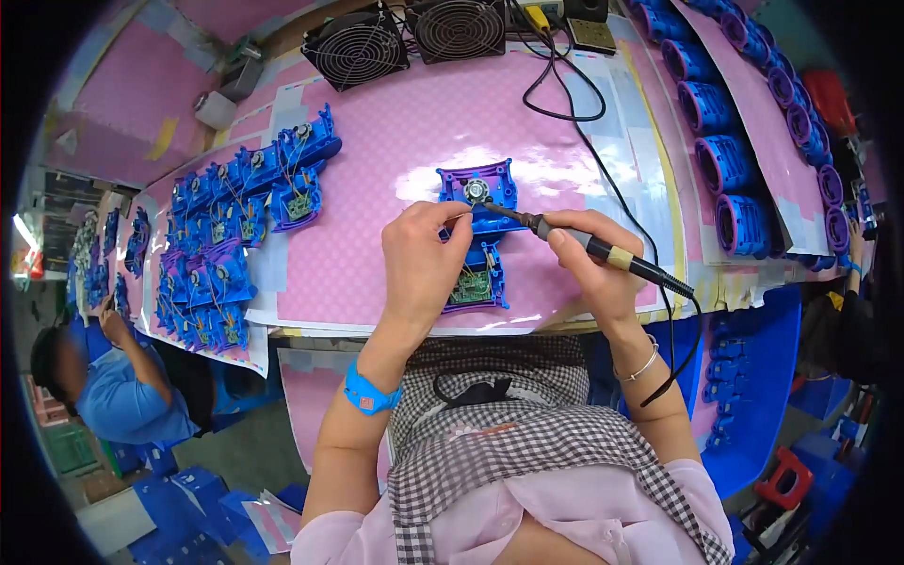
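My right hand (603, 268) is closed round the grip of a soldering iron (612, 256), whose tip reaches left to a small round speaker (476, 189). The speaker sits in the upper part of a blue and purple plastic housing (450, 176) on the pink bench mat. Just left of the tip, my left hand (424, 259) pinches something thin at the speaker's lower edge; it looks like a wire but is too small to make out. Below, partly behind my left hand, a green circuit board (474, 286) lies in the housing's lower part.
Several similar blue housings (212, 226) with boards and speakers stand on the left. Two black fans (457, 30) are at the back. The iron's black cord (617, 174) runs along the right. Rows of blue shells (725, 165) line the right side. A co-worker (132, 391) sits far left.
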Demonstrator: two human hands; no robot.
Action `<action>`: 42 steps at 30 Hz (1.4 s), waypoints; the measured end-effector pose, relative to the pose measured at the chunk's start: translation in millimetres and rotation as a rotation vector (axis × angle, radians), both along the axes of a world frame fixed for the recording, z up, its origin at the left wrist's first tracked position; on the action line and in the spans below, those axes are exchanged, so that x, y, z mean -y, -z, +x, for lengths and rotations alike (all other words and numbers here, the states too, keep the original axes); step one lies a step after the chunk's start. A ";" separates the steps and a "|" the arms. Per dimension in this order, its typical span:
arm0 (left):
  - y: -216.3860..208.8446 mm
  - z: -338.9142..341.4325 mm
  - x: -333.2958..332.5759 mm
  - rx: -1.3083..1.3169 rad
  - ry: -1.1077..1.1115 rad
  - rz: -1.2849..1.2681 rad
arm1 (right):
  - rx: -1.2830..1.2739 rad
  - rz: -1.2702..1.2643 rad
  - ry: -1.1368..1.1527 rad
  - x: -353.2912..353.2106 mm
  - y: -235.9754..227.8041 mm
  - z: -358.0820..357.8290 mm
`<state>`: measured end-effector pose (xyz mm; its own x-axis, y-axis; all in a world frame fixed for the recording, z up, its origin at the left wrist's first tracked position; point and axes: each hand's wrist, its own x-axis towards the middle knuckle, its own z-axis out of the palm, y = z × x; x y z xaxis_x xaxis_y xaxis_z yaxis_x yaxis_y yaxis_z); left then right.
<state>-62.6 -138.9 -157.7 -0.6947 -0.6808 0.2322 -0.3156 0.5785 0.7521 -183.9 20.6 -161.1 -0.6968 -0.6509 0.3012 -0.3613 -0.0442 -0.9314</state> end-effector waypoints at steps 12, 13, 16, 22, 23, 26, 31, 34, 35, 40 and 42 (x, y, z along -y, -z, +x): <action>3.8 -0.3 -0.8 -0.042 -0.022 -0.033 | -0.015 -0.008 -0.016 4.0 0.9 0.5; 4.4 -0.1 -0.5 -0.039 -0.026 -0.027 | -0.017 -0.009 -0.017 4.2 1.0 1.1; 4.9 0.1 -0.2 -0.039 -0.027 -0.023 | 0.279 0.061 0.045 4.8 2.2 2.6; 1.8 -1.0 -2.1 -0.038 -0.026 -0.004 | 0.325 0.055 0.046 2.9 5.2 0.1; 1.5 0.1 -2.1 -0.023 -0.026 -0.002 | 0.318 0.040 0.048 2.9 5.5 0.9; 1.8 3.3 -1.2 -0.011 -0.029 0.003 | -0.087 0.005 0.009 2.3 2.4 1.2; 0.9 -19.0 -1.1 -0.058 0.018 -0.024 | -0.035 -0.034 0.116 -12.2 -22.0 -13.7; -0.4 -45.8 -5.4 -0.150 0.182 -0.106 | 0.074 -0.232 0.401 -31.6 -44.9 -51.0; -0.8 -50.7 -8.0 -0.102 0.130 -0.082 | 0.082 -0.321 0.462 -38.9 -51.7 -63.7; -2.3 -18.5 -1.0 -0.057 0.004 -0.070 | 0.217 -0.683 0.402 -41.6 -77.4 -145.2; 5.1 -7.6 4.3 -0.051 0.023 -0.073 | 0.069 -0.748 0.565 -49.1 -89.1 -204.8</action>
<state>-70.2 -143.2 -162.8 -0.6963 -0.6445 0.3159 -0.2638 0.6391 0.7225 -388.8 69.7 -72.0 -0.8825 0.1352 0.4505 -0.4568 -0.4745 -0.7525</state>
